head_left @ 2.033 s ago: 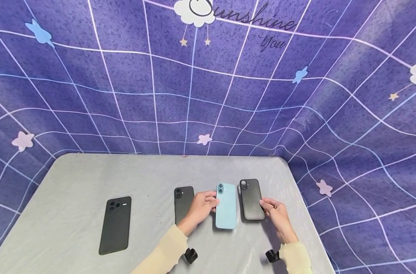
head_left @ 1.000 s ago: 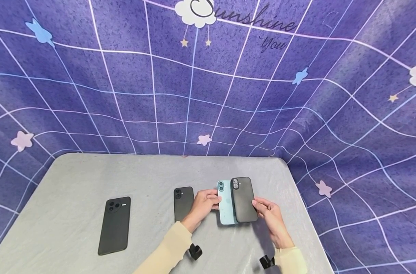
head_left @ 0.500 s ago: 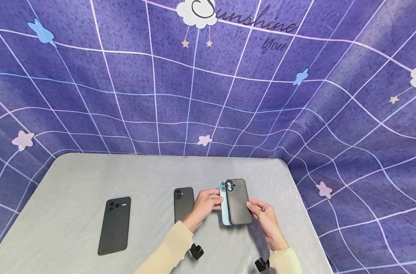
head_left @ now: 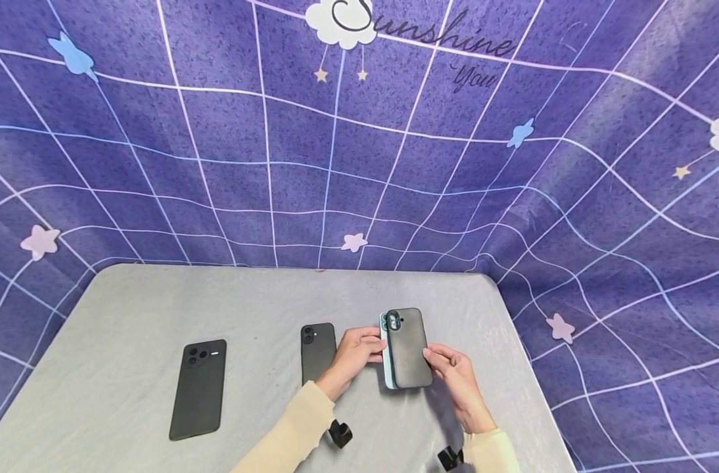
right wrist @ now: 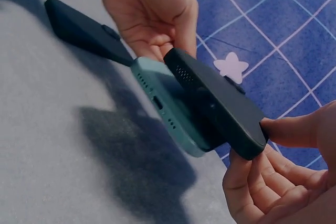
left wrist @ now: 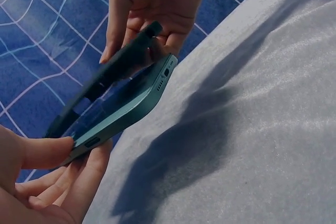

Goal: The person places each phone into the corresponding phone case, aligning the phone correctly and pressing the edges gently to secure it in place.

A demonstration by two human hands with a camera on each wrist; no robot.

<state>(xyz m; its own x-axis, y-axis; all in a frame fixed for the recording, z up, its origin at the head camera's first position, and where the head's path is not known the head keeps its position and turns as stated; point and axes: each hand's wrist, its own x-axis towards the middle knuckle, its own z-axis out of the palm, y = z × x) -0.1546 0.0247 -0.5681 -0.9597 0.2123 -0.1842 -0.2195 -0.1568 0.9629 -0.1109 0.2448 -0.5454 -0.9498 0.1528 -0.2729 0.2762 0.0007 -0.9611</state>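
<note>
Pinching, on the left: the left hand (head_left: pixel 352 355) has the pale-blue phone (head_left: pixel 388 369) by its left long edge, thumb above, fingers underneath, clamped firmly by the look of it.
Pinching, on the right: the right hand (head_left: pixel 456 378), thumb and fingertips together on the right long edge of the dark case (head_left: pixel 413 355).
Where phone and case are: right of centre, up off the grey table (head_left: pixel 265 299), case overlapping the phone's back, a blue strip peeping out left.
Gap: there it is, a wedge between them! Not seated; whether any edge touches, I can't tell.
Phone's feel: stiff, I'd say, weighty for something so thin, smooth sides likely slippery, glass likely fragile. Long edges are the place to hold.
Case's feel: probably light, with some give; best taken by the rim, leaving the hollow side unobstructed.
Middle: a dark phone (head_left: pixel 317 348), lying partly behind the left hand.
Left, nearer: a larger black phone (head_left: pixel 198 397), lying well apart.
</note>
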